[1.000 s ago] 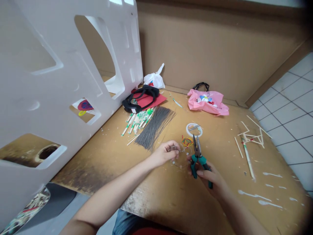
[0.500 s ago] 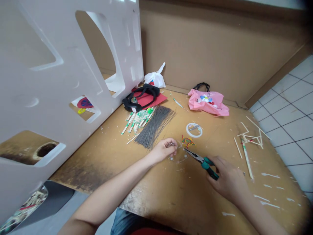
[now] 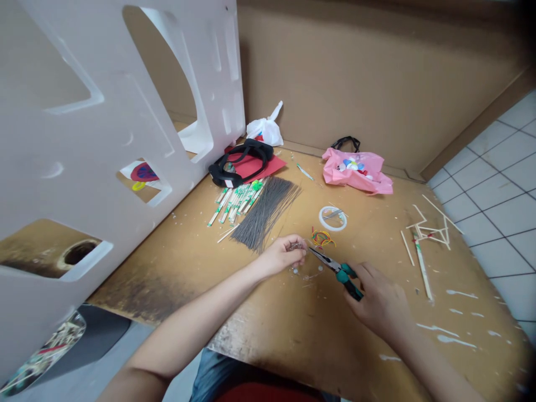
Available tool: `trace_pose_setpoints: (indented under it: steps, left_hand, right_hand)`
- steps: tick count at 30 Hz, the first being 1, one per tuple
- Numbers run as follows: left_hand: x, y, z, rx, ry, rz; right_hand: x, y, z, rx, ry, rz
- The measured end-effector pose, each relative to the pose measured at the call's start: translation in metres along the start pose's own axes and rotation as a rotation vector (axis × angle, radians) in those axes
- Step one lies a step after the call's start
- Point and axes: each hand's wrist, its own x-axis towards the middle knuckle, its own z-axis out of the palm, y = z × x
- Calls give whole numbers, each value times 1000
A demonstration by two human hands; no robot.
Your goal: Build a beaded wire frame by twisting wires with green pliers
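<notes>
My left hand [image 3: 286,255] is closed, its fingertips pinching a thin wire [image 3: 298,245] that looks bent into a loop. In my right hand [image 3: 377,298] are needle-nose pliers [image 3: 335,268] with green and black handles. The pliers' tips meet or nearly meet the wire beside my left fingertips; whether the jaws grip it I cannot tell. Just below, a fine clear strand with small round beads [image 3: 320,268] hangs or lies over the table. Behind the pliers' tips sits a small tangle of red, yellow and green rubber bands [image 3: 321,238].
A bundle of grey wires [image 3: 266,212] lies beside wrapped chopsticks [image 3: 234,202] and a black headband device [image 3: 243,162]. Further right are a white ring-shaped dish [image 3: 333,228], a pink bag [image 3: 358,172] and a stick frame [image 3: 431,234]. A white plastic panel [image 3: 104,145] stands left.
My right hand has brought the pliers left and slightly up, so their tips are now at the wire by my left fingers. The left hand has barely moved.
</notes>
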Motion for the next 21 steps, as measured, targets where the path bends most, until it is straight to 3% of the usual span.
trace_pose_setpoints:
  steps: [4,9,15,21]
  left_hand:
    - [-1,1,-1,-22,-15,-5]
    - [-2,3,-3,-152,-68,-40]
    - [-4,4,-1,-231,-83,-74]
    - [-5,5,0,-181,-107,-46]
  right_hand:
    - [0,0,0,20,13,-6]
    - [-5,1,5,59,127,-29]
    - [-6,5,6,-47,220,-100]
    - [4,16,-9,-178,186,-201]
